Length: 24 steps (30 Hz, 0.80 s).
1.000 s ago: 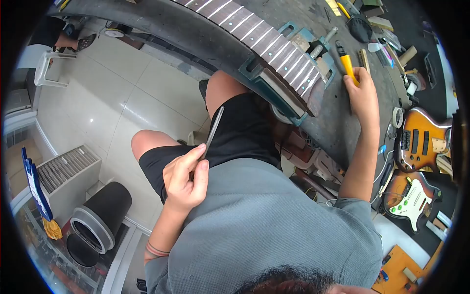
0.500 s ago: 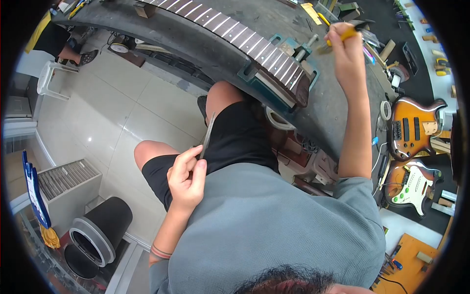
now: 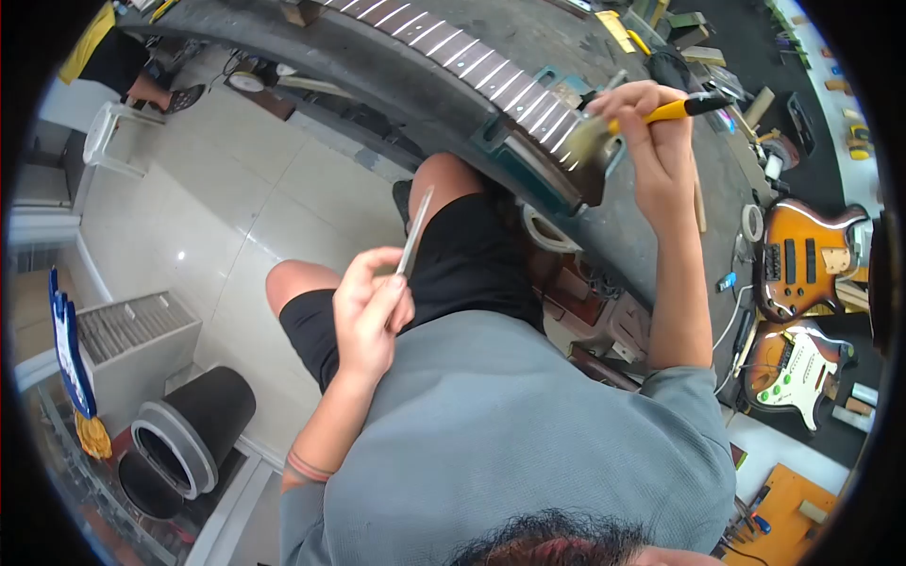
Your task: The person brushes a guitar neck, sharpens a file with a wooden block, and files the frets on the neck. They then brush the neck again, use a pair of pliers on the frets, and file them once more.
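My right hand (image 3: 659, 160) grips a brush (image 3: 669, 111) with a yellow handle and a black end. Its pale bristles, blurred by motion, are right over the near end of a guitar neck (image 3: 462, 58). That neck has a dark fretboard with bright frets and lies along the bench, its end by a green vise (image 3: 533, 170). Low over my lap, my left hand (image 3: 366, 316) pinches a slim, narrow metal file (image 3: 417, 229) between thumb and fingers, tip pointing up and away.
The grey workbench (image 3: 651, 255) carries tools and wood pieces on its right. Two sunburst guitar bodies (image 3: 779, 255) lie farther right. A black bin (image 3: 217, 401) and a white stool (image 3: 99, 141) stand on the tiled floor, and another person's foot (image 3: 184, 99) shows at upper left.
My right hand has brought the brush left and down to the neck's near end. My left hand has lifted slightly and shifted right, still with the file.
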Each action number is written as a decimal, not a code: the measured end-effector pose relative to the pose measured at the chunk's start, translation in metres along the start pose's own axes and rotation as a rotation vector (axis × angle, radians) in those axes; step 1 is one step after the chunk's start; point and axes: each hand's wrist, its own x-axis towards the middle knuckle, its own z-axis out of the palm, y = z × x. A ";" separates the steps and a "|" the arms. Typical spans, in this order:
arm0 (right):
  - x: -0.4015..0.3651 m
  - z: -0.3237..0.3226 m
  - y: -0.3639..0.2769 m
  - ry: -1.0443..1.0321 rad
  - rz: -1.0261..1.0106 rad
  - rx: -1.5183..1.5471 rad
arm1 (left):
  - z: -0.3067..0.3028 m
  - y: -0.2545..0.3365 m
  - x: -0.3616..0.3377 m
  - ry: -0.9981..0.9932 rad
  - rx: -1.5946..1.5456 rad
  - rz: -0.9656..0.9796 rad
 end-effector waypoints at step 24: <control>-0.023 0.168 0.006 -0.169 -0.100 0.224 | -0.010 0.015 0.004 0.077 0.225 0.055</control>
